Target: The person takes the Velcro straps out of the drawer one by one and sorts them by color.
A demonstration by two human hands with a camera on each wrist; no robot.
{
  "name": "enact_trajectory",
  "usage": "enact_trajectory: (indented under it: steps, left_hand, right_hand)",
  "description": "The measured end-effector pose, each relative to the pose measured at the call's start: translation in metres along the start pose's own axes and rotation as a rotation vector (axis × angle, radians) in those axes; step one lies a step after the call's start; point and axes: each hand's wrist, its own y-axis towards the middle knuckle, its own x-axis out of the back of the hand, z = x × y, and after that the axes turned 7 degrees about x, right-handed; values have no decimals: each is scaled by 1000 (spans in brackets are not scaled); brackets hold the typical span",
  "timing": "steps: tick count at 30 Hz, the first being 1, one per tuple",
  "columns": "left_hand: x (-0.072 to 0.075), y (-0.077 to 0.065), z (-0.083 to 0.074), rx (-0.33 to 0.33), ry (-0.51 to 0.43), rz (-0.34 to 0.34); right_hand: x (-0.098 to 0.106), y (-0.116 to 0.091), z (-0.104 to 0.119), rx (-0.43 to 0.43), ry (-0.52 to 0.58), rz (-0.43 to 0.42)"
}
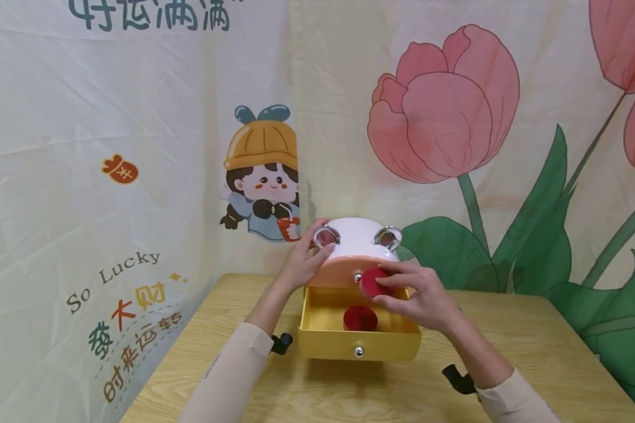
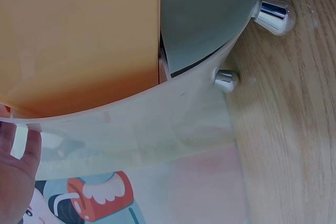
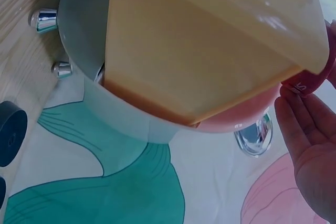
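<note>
Your right hand (image 1: 422, 296) holds a red disc (image 1: 373, 284) above the right part of the pulled-out yellow drawer (image 1: 360, 346). The disc is round, flat and deep red with a plain face; the right wrist view shows pale lettering near its edge. Being circular, it has no long axis across its face; that face is tilted and turned toward you in the head view. Your right fingers and thumb pinch it at its right side.

A second disc (image 1: 360, 318), just as red, lies in the drawer near its front wall, face up. The drawer has a silver knob and points straight at you, its longer front edge running left to right.

It belongs to a glossy white cabinet (image 1: 357, 235) with a rounded top, a peach upper front with its own knob, and two silver ear-like rings. Your left hand (image 1: 305, 258) grips the cabinet's upper left beside one ear, thumb in front and fingers behind. The cabinet stands upright on the desk (image 1: 344, 396) on silver feet (image 2: 275, 16).
</note>
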Motion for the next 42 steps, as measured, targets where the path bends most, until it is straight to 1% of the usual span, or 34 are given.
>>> enact_trajectory:
  steps: [5, 9, 13, 20, 26, 32, 36, 42]
  left_hand:
    - [-1, 1, 1, -6, -5, 1]
    - [-1, 1, 0, -5, -1, 0]
    - [0, 1, 1, -4, 4, 2]
    - [-1, 0, 1, 3, 12, 9]
    - [-1, -1, -1, 2, 7, 0]
    - [-1, 0, 0, 0, 15, -1]
    - [-1, 1, 0, -4, 22, -2]
    - [-1, 0, -1, 8, 20, -3]
  right_hand:
    - [5, -2, -6, 13, -12, -60]
    - [10, -4, -12, 6, -33, -104]
    - [15, -6, -17, -15, -47, -126]
    - [22, -14, -26, -44, -114, -157]
    - [26, -18, -30, -58, -140, -168]
    - [28, -27, -39, -83, -160, -204]
    - [29, -35, -47, -110, -173, -225]
    - [30, -46, -59, -205, -187, -204]
